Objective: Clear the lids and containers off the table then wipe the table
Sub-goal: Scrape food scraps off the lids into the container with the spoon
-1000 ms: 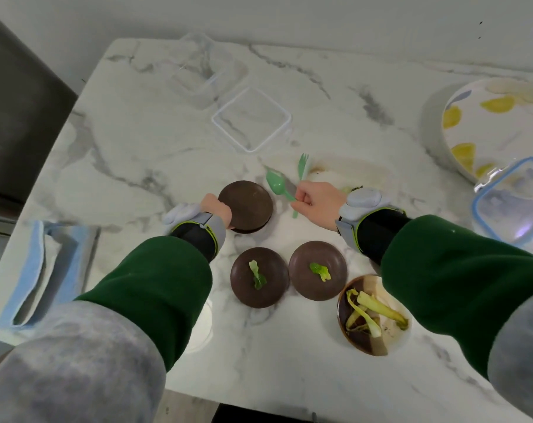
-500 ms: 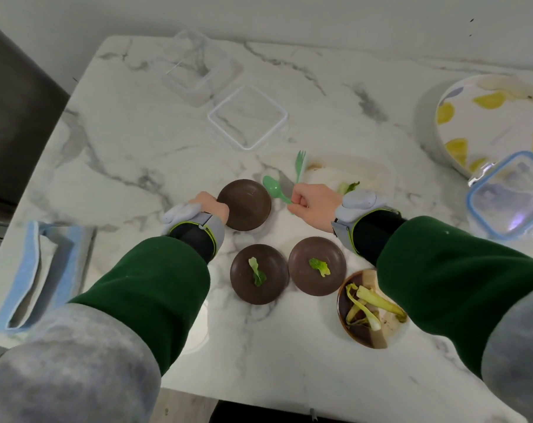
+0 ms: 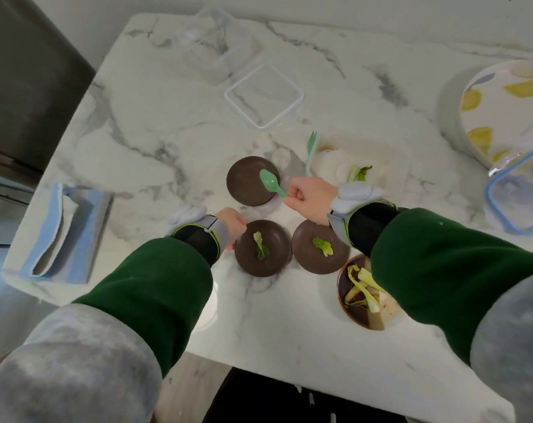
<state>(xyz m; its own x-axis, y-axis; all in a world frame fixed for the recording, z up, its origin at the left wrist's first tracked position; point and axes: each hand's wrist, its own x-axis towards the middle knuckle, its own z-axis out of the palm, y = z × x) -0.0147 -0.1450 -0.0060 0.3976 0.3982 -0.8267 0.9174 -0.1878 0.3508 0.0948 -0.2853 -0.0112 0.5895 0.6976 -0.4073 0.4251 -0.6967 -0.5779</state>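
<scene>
Clearing is in hand, wiping not yet begun: the fingers (image 3: 293,195) of the right hand (image 3: 311,198) are clenched round the handles of a green spoon (image 3: 269,182) and green fork (image 3: 311,148), the spoon bowl jutting past the knuckles over the far brown lid (image 3: 246,181). The fingers of the left hand (image 3: 233,227) meet the rim of the leaf-topped lid (image 3: 262,248), though whether they grip it I cannot tell. Next, I judge, that lid needs lifting level, while the clear container (image 3: 265,96) sits well beyond both hands on the table (image 3: 155,117).
</scene>
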